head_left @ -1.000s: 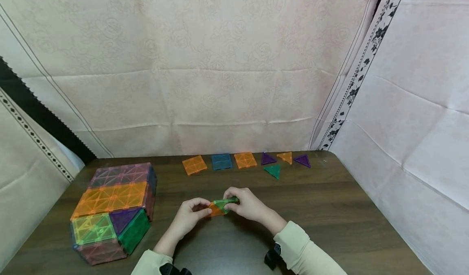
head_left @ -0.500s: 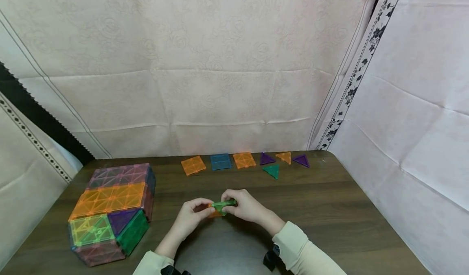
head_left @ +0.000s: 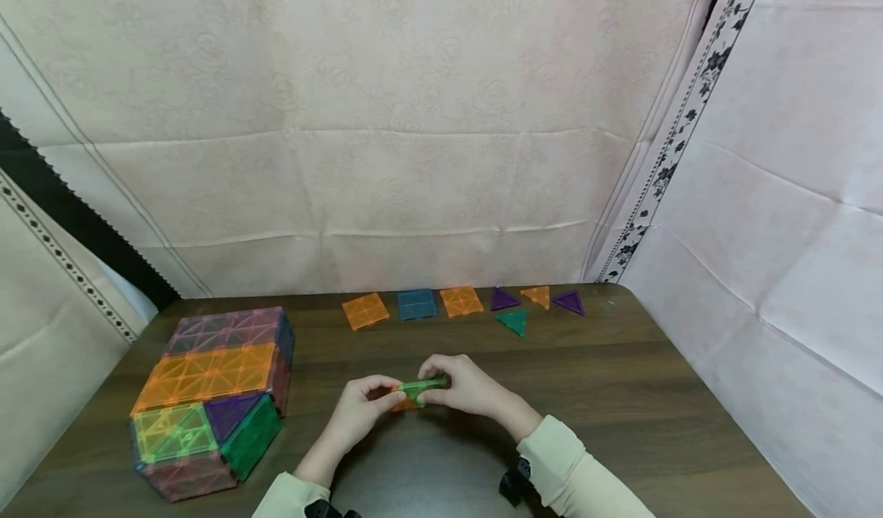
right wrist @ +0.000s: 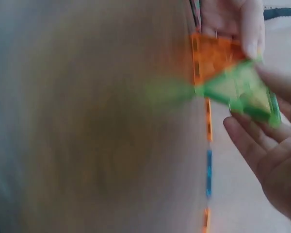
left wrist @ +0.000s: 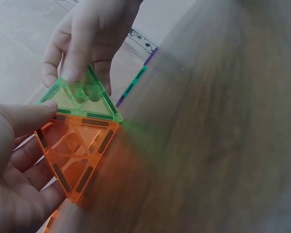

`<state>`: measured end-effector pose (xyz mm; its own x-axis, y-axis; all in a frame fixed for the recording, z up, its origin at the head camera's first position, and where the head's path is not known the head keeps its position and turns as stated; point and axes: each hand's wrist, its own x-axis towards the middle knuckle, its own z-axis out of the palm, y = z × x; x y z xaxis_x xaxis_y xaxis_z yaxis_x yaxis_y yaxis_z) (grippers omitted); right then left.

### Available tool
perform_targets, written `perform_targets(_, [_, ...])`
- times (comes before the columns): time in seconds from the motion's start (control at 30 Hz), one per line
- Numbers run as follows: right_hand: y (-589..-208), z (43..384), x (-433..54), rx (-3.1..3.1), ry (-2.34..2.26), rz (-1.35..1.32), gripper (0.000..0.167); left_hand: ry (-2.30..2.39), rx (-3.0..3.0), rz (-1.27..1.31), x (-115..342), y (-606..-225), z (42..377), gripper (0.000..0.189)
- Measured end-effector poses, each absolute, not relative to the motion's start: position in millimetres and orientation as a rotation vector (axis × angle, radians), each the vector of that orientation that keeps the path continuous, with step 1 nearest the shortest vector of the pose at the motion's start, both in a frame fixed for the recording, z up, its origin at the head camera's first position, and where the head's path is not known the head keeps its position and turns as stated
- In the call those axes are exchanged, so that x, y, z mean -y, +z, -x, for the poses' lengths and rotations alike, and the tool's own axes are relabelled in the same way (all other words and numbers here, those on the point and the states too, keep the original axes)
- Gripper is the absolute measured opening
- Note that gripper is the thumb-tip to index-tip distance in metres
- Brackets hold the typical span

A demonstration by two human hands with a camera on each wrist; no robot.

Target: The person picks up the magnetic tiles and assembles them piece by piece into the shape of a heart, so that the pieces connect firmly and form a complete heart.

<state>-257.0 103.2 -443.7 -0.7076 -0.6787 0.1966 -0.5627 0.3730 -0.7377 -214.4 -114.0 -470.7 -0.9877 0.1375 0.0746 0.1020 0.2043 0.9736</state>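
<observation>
Near the middle of the table, my left hand [head_left: 359, 407] pinches an orange triangular magnetic tile [left wrist: 75, 158] between thumb and fingers. My right hand [head_left: 462, 388] grips a green triangular magnetic tile [left wrist: 99, 108] from its far side. One edge of the green tile lies along the orange tile's top edge in the left wrist view, with the left thumb tip over that seam. The two tiles meet at an angle. In the right wrist view, the green tile [right wrist: 228, 87] overlaps part of the orange tile [right wrist: 208, 53], and that picture is blurred.
A box-like structure of magnetic tiles [head_left: 214, 372] in orange, purple, green and pink stands at the table's left. Along the back lie orange squares [head_left: 366, 311], a blue square [head_left: 417, 304], purple triangles [head_left: 569, 302], an orange triangle [head_left: 536, 296] and a green triangle [head_left: 513, 321].
The green tile has tilted, so the head view shows it more edge-on, and it covers more of the orange tile. Both hands stay in nearly the same place.
</observation>
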Motion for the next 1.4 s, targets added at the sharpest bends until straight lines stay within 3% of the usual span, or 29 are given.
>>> perform_targets(0.17, [-437.7, 269.8, -120.7, -2.512, -1.320, 1.052, 0.034, 1.954, -2.424, -0.235, 113.5, -472.6, 215.6, 0.017])
perform_targets(0.7, [-439.7, 346.5, -202.4, -2.842, -1.396, 0.388, 0.050, 1.929, -2.453, -0.232, 115.1, -468.2, 213.1, 0.020])
perform_targets(0.97, [-453.6, 365.0, -233.8, -2.820, -1.369, 0.100, 0.058, 1.892, -2.479, -0.237, 114.3, -471.0, 213.9, 0.016])
perform_targets(1.4, [-463.4, 371.2, -245.1, -2.796, -1.182, 0.160, 0.072, 1.907, -2.473, -0.239, 114.3, -472.9, 214.4, 0.018])
